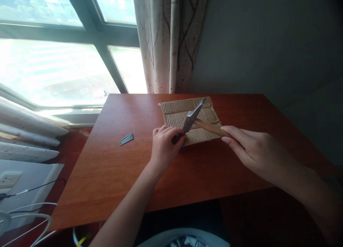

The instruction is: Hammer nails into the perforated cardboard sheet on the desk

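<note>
The right hand [252, 147] grips a hammer [207, 126]. The left hand [166, 142] is at a holey card [174, 117]; I can't tell if it pinches something. Nails [127, 139] lie on the table [209, 170].

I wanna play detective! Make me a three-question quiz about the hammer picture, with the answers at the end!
1. Which hand holds the hammer?
2. Where are the fingers of the left hand? A) at the front left corner of the cardboard; B) at its far edge; C) around the hammer's handle.
3. True or false: the nails lie on top of the cardboard.

Key: 1. The right hand. 2. A. 3. False; they lie on the table, left of the cardboard.
</note>
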The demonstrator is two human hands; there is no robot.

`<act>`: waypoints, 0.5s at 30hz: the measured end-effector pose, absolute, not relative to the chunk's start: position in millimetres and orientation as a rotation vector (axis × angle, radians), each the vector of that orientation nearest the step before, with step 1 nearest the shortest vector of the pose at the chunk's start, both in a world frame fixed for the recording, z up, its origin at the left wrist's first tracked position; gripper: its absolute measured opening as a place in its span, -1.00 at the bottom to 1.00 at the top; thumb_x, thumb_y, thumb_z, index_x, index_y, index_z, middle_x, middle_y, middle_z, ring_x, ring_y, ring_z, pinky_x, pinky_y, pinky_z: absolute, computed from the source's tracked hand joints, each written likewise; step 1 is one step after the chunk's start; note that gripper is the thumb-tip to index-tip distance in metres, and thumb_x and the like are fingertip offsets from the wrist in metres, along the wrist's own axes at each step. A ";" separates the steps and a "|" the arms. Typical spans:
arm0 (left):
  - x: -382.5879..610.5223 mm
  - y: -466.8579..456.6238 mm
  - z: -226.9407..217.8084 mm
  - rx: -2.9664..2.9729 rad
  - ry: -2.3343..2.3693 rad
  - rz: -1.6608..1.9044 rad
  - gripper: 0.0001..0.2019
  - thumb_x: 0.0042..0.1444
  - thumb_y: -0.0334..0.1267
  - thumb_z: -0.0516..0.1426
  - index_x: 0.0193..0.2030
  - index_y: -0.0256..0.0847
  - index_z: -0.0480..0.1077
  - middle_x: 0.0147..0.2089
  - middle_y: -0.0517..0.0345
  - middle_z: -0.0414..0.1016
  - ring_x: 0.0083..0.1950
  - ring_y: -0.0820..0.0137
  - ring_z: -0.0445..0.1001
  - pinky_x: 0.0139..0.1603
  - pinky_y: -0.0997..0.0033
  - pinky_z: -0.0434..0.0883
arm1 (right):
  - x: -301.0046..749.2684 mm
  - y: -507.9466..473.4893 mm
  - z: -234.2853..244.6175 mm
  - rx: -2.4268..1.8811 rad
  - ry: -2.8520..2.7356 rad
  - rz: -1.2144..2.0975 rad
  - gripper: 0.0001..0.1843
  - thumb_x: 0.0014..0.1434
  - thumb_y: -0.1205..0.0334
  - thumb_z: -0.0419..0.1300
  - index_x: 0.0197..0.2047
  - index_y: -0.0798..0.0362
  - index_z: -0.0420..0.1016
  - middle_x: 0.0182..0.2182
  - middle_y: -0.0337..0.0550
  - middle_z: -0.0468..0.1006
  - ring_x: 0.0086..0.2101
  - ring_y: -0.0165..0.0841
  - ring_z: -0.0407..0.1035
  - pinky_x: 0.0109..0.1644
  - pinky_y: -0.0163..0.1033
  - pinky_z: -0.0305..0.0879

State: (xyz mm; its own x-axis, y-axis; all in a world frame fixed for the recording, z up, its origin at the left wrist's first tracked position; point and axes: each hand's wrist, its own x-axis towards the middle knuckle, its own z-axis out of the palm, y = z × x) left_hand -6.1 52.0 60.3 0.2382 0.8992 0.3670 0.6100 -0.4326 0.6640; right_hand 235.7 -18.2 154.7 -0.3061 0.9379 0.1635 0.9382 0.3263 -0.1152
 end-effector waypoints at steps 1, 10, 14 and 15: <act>-6.0 52.0 60.5 2.135 1.384 1.035 -0.98 0.15 -0.28 0.28 -0.28 -0.05 0.53 -0.25 0.25 0.67 -0.15 0.28 0.54 0.02 0.16 0.27 | 235.8 -18.2 155.0 -1.717 -2.390 -0.005 -0.72 0.45 0.16 -0.01 0.09 0.02 0.43 -0.19 -0.03 0.68 -0.26 -0.14 0.59 -0.25 -0.11 0.42; -6.6 51.4 61.0 2.133 1.383 1.034 -0.96 0.16 -0.29 0.27 -0.26 -0.04 0.54 -0.24 0.24 0.67 -0.15 0.29 0.54 0.04 0.16 0.26 | 235.1 -20.0 160.4 -1.679 -2.318 0.001 -0.72 0.46 0.13 0.00 0.06 0.05 0.43 -0.26 -0.09 0.65 -0.34 -0.18 0.58 -0.29 -0.12 0.40; -6.8 51.7 59.5 2.132 1.369 1.038 -0.97 0.16 -0.27 0.27 -0.25 -0.04 0.54 -0.23 0.24 0.67 -0.13 0.29 0.55 0.04 0.17 0.26 | 235.1 -22.0 158.8 -1.664 -2.299 -0.005 -0.72 0.45 0.13 0.01 0.06 0.06 0.43 -0.28 -0.11 0.65 -0.36 -0.20 0.57 -0.30 -0.13 0.39; -6.8 51.8 59.5 2.136 1.367 1.044 -0.97 0.15 -0.27 0.28 -0.25 -0.05 0.54 -0.23 0.25 0.67 -0.13 0.29 0.54 0.03 0.17 0.26 | 235.1 -22.4 157.3 -1.673 -2.314 0.001 -0.73 0.45 0.15 0.01 0.07 0.06 0.43 -0.26 -0.10 0.65 -0.35 -0.20 0.58 -0.29 -0.13 0.40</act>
